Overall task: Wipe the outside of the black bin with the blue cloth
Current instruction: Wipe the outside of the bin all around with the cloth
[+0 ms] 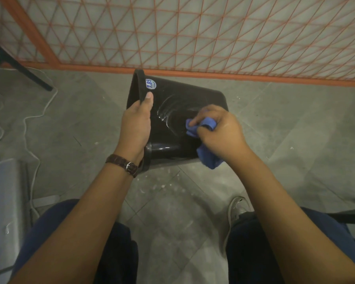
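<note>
The black bin [184, 95] lies tipped on its side above the floor, its open rim to the left and its base to the right. A blue and white price sticker [150, 83] sits near the rim. My left hand [136, 124] grips the rim, thumb on the outer wall. My right hand [217, 130] holds the bunched blue cloth [208, 158] and presses it against the bin's outer wall. White streaks [166, 111] mark the wall between my two hands.
An orange mesh fence [193, 33] runs across the back. A white cable [32, 124] snakes over the grey tiled floor on the left, beside a dark stand leg [19, 66]. A pale grey box [4, 201] stands at the lower left. My knees and a shoe [237, 210] are below.
</note>
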